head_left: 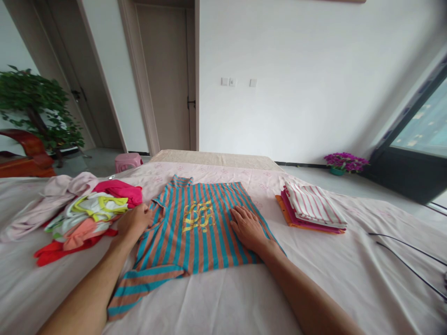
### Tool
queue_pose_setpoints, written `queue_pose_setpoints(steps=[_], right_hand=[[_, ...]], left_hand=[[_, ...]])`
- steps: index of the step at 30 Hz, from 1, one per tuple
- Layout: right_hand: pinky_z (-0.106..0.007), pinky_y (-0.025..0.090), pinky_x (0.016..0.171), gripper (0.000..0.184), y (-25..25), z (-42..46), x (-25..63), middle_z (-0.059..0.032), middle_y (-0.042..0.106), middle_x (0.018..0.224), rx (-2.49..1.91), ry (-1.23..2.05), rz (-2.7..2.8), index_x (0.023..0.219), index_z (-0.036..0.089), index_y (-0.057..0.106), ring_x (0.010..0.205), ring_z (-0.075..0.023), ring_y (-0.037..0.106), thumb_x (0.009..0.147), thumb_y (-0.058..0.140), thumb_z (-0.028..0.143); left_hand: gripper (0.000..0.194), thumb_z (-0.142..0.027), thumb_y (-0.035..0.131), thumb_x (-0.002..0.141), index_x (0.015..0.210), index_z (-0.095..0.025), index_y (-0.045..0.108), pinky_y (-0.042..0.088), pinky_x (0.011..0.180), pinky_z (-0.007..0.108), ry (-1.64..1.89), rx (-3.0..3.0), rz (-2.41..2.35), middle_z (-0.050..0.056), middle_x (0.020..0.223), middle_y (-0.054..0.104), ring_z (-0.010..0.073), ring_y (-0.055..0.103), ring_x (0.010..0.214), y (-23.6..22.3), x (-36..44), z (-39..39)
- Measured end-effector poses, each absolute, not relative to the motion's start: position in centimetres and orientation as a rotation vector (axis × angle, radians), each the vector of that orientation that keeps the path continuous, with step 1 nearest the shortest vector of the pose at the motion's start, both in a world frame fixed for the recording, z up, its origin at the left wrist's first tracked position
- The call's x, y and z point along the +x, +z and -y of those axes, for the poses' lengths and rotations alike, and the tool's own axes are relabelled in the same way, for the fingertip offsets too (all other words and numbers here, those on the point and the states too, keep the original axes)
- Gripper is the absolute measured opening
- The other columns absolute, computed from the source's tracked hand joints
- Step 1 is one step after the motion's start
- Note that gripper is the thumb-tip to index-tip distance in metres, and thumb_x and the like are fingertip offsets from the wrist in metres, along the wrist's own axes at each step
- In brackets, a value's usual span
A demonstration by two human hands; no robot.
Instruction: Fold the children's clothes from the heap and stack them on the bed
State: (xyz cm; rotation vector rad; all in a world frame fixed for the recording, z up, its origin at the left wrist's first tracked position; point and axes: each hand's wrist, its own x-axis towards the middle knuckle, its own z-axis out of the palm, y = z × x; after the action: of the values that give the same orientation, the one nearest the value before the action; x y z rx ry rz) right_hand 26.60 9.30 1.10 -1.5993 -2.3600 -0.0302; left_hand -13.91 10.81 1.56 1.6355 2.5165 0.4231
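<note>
A teal and brown striped shirt [209, 246] with a yellow printed design lies spread on the pale cloth, its collar pointing to the far left. One sleeve reaches toward me at the lower left. At the shirt's left edge, my left hand [138, 221] has its fingers closed on the fabric near the shoulder. My right hand [247, 228] rests flat on the right part of the shirt, fingers stretched out.
A loose heap of clothes [80, 218] lies left of my left hand. On the right sits a neat stack of folded clothes [314, 207]. Black cables [408, 242] run in from the right edge. Beyond are a pink stool [128, 161] and purple flowers [345, 162].
</note>
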Motion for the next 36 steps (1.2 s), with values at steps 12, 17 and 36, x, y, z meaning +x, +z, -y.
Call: queue_pose_setpoints(steps=[12, 17, 36], right_hand=[[-0.042, 0.025, 0.118, 0.048, 1.2, -9.2, 26.5, -0.0076, 0.045, 0.151, -1.614, -0.058, 2.373, 0.144, 0.021, 0.048, 0.142, -0.0246, 0.035, 0.1, 0.038, 0.038], [-0.042, 0.024, 0.119, 0.048, 1.3, -9.2, 26.5, -0.0075, 0.045, 0.151, -1.617, -0.078, 2.367, 0.144, 0.022, 0.048, 0.142, -0.0241, 0.035, 0.1, 0.038, 0.039], [-0.047, 0.013, 0.12, 0.069, 0.4, -11.2, 29.7, -0.01, 0.021, 0.163, -2.083, -0.013, 2.242, 0.155, 0.013, 0.028, 0.15, -0.0263, 0.016, 0.101, 0.022, 0.055]], left_hand=[[0.04, -0.034, 0.035, 0.094, 0.119, -0.014, 0.059, 0.049, 0.092, 0.039, 0.673, 2.176, -2.546, 0.017, 0.117, 0.067, 0.0286, 0.063, 0.11, 2.3, -11.1, -10.1], [0.052, -0.043, 0.029, 0.098, 0.135, -0.016, 0.053, 0.039, 0.112, 0.034, 0.823, 2.412, -1.852, 0.011, 0.143, 0.056, 0.0195, 0.049, 0.134, 0.6, -8.9, -11.5], [0.07, -0.058, 0.035, 0.093, 0.152, -0.02, 0.036, 0.02, 0.117, 0.051, 0.207, 2.462, -2.171, 0.015, 0.159, 0.033, 0.0325, 0.027, 0.148, -2.3, -9.9, -11.5]])
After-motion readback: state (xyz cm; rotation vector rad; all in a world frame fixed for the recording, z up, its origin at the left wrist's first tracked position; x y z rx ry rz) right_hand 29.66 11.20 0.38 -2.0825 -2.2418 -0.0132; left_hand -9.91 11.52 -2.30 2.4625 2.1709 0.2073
